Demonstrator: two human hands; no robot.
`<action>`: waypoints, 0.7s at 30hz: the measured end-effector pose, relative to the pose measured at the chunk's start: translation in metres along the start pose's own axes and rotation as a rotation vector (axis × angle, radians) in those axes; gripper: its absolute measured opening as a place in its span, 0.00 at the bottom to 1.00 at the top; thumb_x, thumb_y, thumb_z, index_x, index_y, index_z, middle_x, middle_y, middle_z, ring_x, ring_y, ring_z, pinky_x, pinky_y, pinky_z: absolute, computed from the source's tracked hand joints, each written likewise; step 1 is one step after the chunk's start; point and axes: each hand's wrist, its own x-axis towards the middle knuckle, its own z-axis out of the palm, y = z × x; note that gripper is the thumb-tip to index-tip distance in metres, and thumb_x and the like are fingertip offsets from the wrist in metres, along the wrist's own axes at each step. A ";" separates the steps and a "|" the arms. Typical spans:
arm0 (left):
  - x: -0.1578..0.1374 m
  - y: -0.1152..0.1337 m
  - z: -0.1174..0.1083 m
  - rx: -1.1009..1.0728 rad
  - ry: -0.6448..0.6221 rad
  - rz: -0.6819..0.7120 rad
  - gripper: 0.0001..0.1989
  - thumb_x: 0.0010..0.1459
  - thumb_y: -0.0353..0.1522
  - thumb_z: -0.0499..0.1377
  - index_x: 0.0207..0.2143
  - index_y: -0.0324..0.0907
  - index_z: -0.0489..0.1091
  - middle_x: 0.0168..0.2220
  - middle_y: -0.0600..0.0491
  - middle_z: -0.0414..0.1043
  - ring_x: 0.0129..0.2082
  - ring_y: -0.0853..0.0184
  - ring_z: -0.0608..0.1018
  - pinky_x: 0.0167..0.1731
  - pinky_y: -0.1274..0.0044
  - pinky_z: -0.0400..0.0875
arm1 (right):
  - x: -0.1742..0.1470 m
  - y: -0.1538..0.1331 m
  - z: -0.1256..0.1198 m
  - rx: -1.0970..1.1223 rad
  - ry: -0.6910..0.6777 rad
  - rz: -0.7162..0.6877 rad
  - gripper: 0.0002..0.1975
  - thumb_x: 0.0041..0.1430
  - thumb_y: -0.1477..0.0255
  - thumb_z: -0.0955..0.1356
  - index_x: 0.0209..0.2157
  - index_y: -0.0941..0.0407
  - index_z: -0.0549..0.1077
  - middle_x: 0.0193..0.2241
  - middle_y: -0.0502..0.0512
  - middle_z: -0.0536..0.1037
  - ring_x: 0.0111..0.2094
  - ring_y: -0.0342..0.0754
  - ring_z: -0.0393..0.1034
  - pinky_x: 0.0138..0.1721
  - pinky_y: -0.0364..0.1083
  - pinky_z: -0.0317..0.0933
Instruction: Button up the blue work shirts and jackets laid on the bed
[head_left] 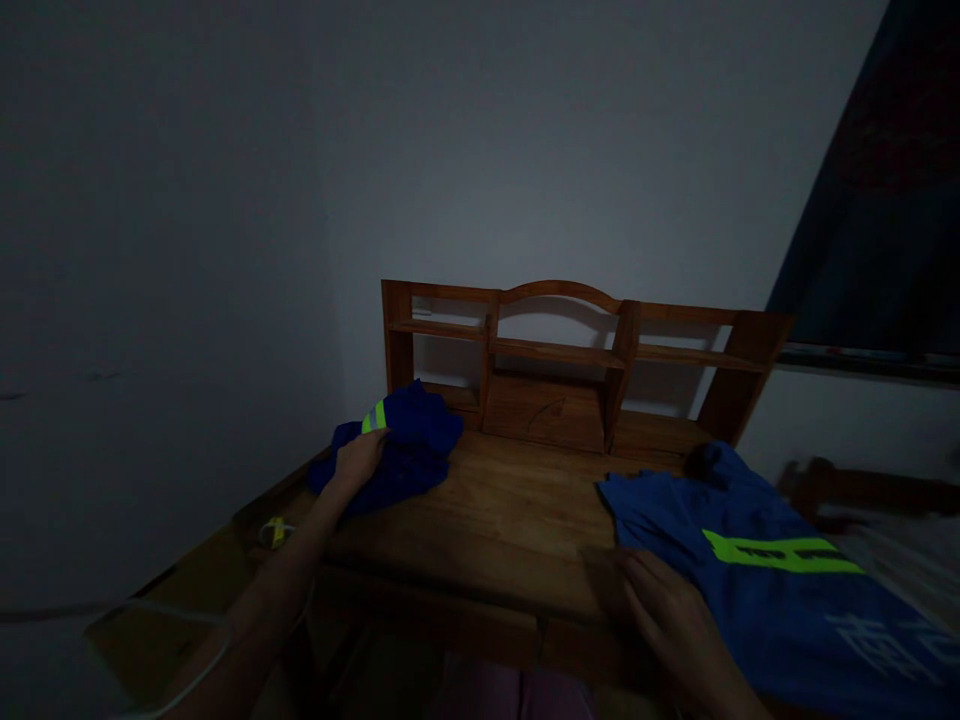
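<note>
At the left of the table, my left hand (pixel 360 460) is closed on a dark blue garment (pixel 420 450) that lies crumpled there. A reflective strip (pixel 374 416), yellow-green and grey, crosses the cloth just above my fingers. My right hand (pixel 664 600) is over the front right of the table, its thumb and fingers slightly apart and nothing seen in them. Beside it spreads a lighter blue garment (pixel 675 515) with a yellow-green band (pixel 784 552) and pale printed characters. Whether my right fingertips touch its edge, I cannot tell.
A wooden table (pixel 517 500) carries a low wooden shelf unit (pixel 555 410) along its back, against the wall. At the left front corner is a small yellow item (pixel 277 532) with a pale loop. A pale cord (pixel 180 612) crosses my left forearm. The room is dim.
</note>
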 end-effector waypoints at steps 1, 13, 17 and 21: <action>0.000 0.000 -0.003 -0.070 0.060 -0.049 0.20 0.61 0.35 0.44 0.54 0.44 0.62 0.46 0.44 0.72 0.44 0.56 0.75 0.42 0.68 0.66 | 0.000 -0.003 -0.003 0.021 0.002 -0.002 0.15 0.61 0.74 0.59 0.48 0.55 0.68 0.47 0.57 0.72 0.47 0.49 0.68 0.48 0.48 0.66; -0.008 0.136 -0.108 -1.327 0.381 0.169 0.23 0.54 0.43 0.55 0.48 0.39 0.69 0.41 0.50 0.74 0.40 0.62 0.74 0.40 0.74 0.68 | 0.089 -0.080 0.006 0.354 0.193 0.213 0.36 0.56 0.60 0.65 0.63 0.53 0.48 0.59 0.58 0.58 0.59 0.54 0.53 0.57 0.55 0.55; -0.018 0.178 -0.132 -1.429 0.279 0.253 0.22 0.53 0.43 0.56 0.47 0.39 0.70 0.38 0.50 0.75 0.39 0.62 0.75 0.39 0.75 0.68 | 0.128 -0.079 0.010 0.500 0.270 0.167 0.38 0.54 0.67 0.65 0.63 0.57 0.45 0.52 0.61 0.68 0.50 0.54 0.65 0.48 0.51 0.63; -0.005 0.171 -0.148 -1.075 0.373 0.274 0.17 0.53 0.39 0.55 0.42 0.40 0.73 0.37 0.52 0.76 0.37 0.62 0.75 0.39 0.75 0.68 | 0.156 -0.035 -0.015 0.544 0.343 0.187 0.16 0.56 0.74 0.60 0.45 0.56 0.71 0.37 0.57 0.77 0.38 0.52 0.72 0.39 0.47 0.64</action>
